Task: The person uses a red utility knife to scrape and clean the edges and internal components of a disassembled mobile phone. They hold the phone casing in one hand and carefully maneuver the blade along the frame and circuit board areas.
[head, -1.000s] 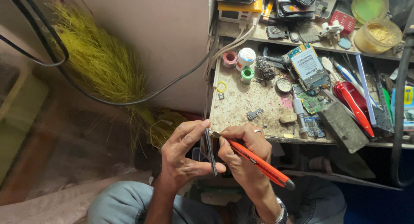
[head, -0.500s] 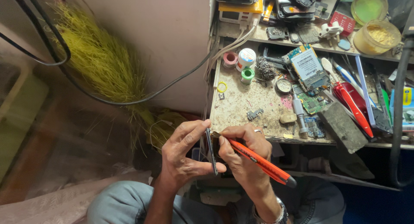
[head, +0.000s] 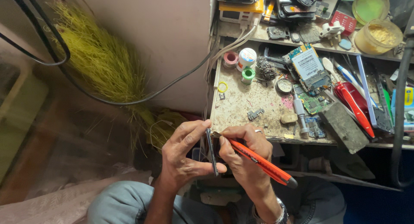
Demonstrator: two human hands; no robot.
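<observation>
Person seated at a cluttered repair worktop (head: 241, 107), hands held just below its front edge, over the lap.

Left hand (head: 185, 157) pinches a thin dark slab, prob. a phone or its screen panel (head: 211, 151), seen edge-on: thumb on the lower end, fingers curled over the top, so it stands near upright between the two hands. Right hand (head: 243, 153), ring on one finger, is closed round an orange utility knife (head: 258, 161) in a pen-like grip; the tip sits at the panel's upper edge, touching or v. nearly so. Can't tell if the blade has gone into a seam.

Handling, as I judge it: the panel looks light, stiff and thin, likely glass-faced, so brittle if bent or levered hard, and smooth on its faces. Best held by the long edges or ends, as the left hand does, w/ no squeeze across the middle. The knife looks light, w/ a plastic body; grip near the front gives control.

On the worktop, well apart from the hands: solder reels (head: 246, 59), a green circuit board (head: 311, 104), a small metal bracket (head: 255, 115), a red tool (head: 354, 106), a yellow ring (head: 222, 86). Shelf above carries phone parts and two tubs (head: 381, 36). To the left, a yellow-green grass broom (head: 103, 68) leans by the wall, black cable (head: 129, 101) looping across it.
</observation>
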